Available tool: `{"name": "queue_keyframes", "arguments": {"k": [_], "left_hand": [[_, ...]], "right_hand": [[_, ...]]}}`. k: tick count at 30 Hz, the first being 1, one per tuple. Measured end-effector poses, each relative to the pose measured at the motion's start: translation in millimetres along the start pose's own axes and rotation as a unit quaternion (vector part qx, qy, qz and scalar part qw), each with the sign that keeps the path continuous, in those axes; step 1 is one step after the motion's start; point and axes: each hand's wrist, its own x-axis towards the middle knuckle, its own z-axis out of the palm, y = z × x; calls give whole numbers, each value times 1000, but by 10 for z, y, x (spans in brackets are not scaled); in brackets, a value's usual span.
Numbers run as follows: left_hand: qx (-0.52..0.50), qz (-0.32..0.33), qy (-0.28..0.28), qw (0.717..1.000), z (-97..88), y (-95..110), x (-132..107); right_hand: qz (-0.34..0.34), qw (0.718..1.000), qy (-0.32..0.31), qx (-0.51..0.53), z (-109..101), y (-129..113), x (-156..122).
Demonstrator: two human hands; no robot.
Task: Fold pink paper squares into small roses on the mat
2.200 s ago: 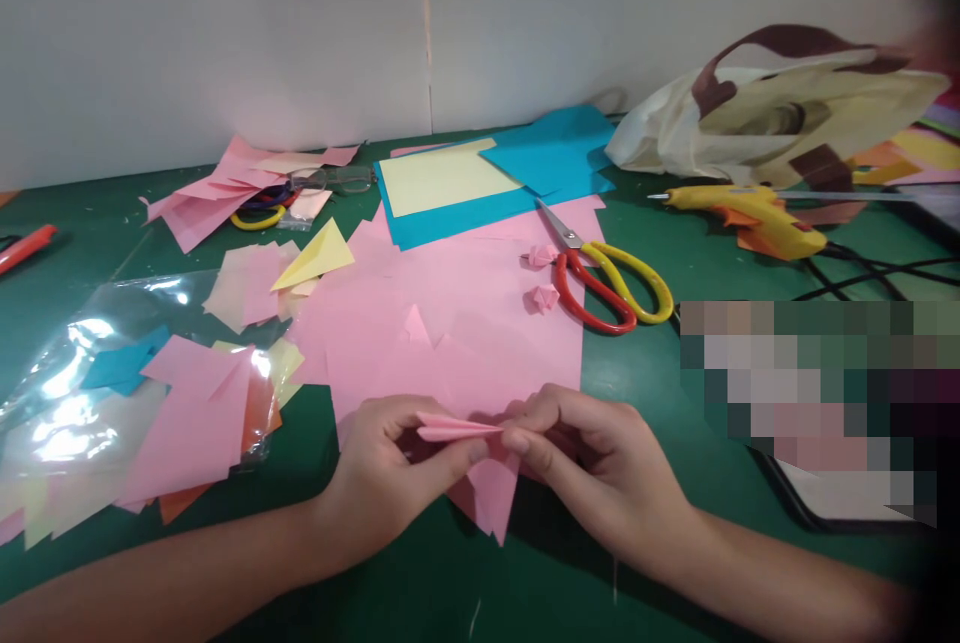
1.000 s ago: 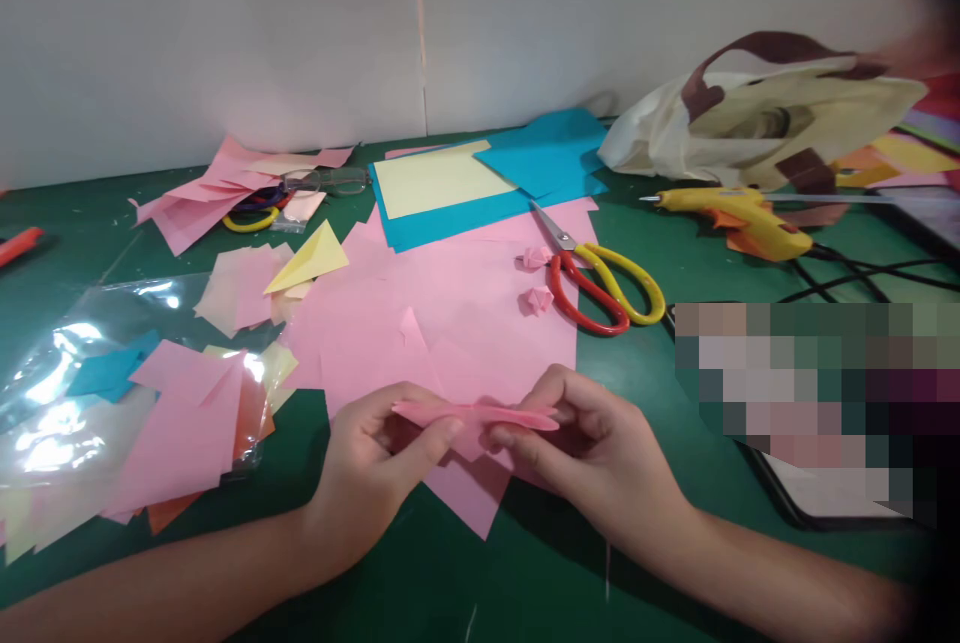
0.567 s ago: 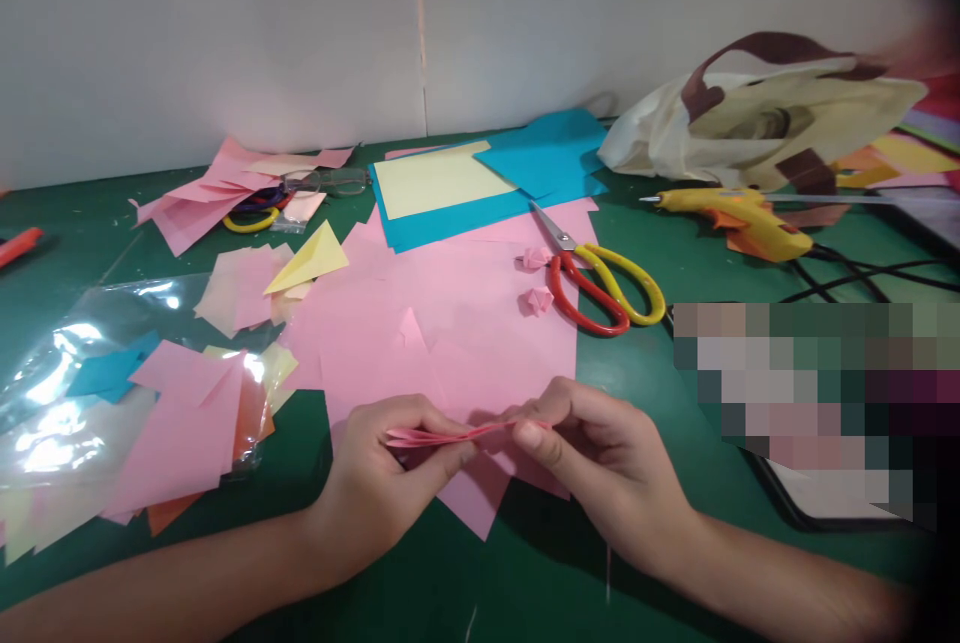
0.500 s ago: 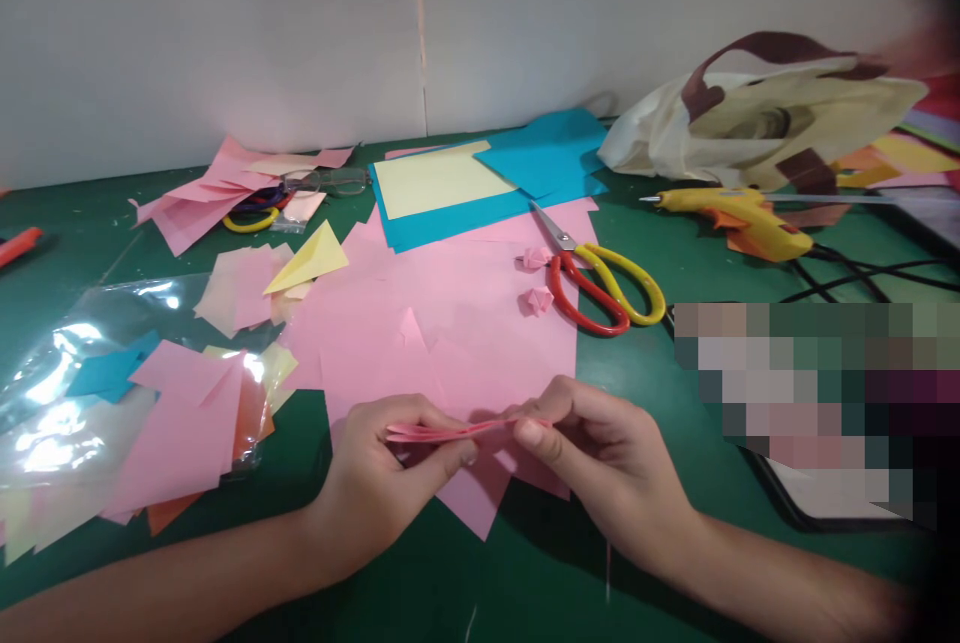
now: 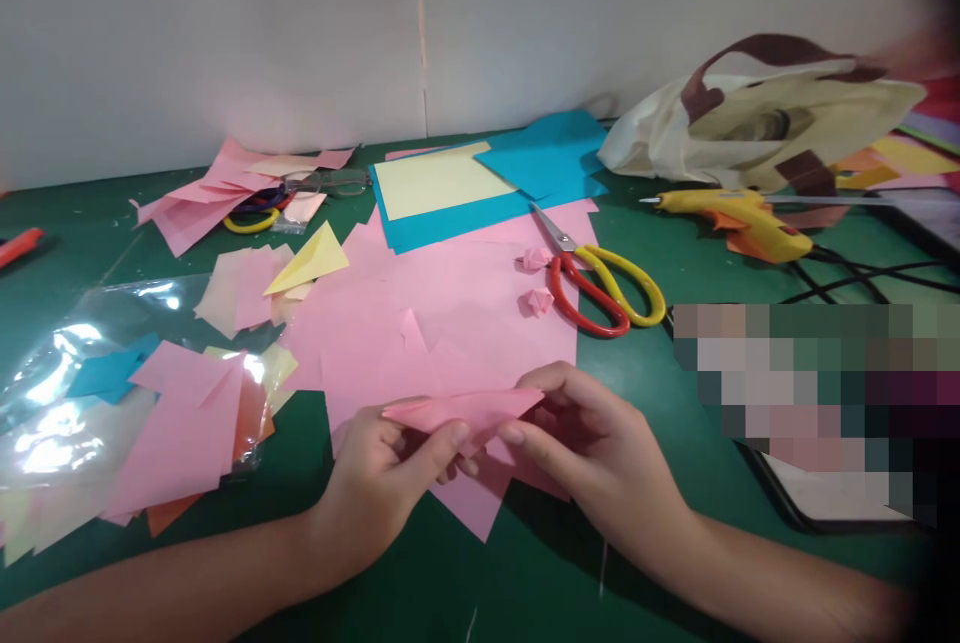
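From my remote seat, I am seeing the folded pink paper (image 5: 465,411) sitting just below the frame's centre, its long edge running nearly level between two hands. The left hand (image 5: 379,473) is pinching its left half, the thumb lying on the near face and some fingertips showing below. The right hand (image 5: 600,443) is gripping the right end, thumb near the lower edge and forefinger behind; both sets of fingers are closing narrowly on the paper. Pink sheets (image 5: 487,298) are spreading beneath and behind. Just right of centre, scissors (image 5: 566,242) with red and yellow handles are lying beside two small pink folded pieces (image 5: 538,301). At upper centre, a cream sheet (image 5: 442,181) is resting on blue sheets (image 5: 559,153). At left, a yellow folded paper (image 5: 311,259) is lying above a shiny clear plastic bag (image 5: 176,301). At upper right, a yellow glue gun (image 5: 750,218) is resting before a cream tote bag (image 5: 660,131) on the green table (image 5: 540,593).
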Motion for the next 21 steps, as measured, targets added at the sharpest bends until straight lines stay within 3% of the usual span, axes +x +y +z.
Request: {"name": "queue_keyframes", "arguments": {"k": [7,15,21], "left_hand": [[39,12,-22,999,-4,2,-26],[-9,-33,-61,998,-10,-5,-21],[-24,-47,-88,995,-42,-28,-32]], "right_hand": [[-26,998,61,3,2,11,-12],[-49,993,88,-62,-6,-15,-24],[-122,985,66,-100,-15,-41,-6]]}}
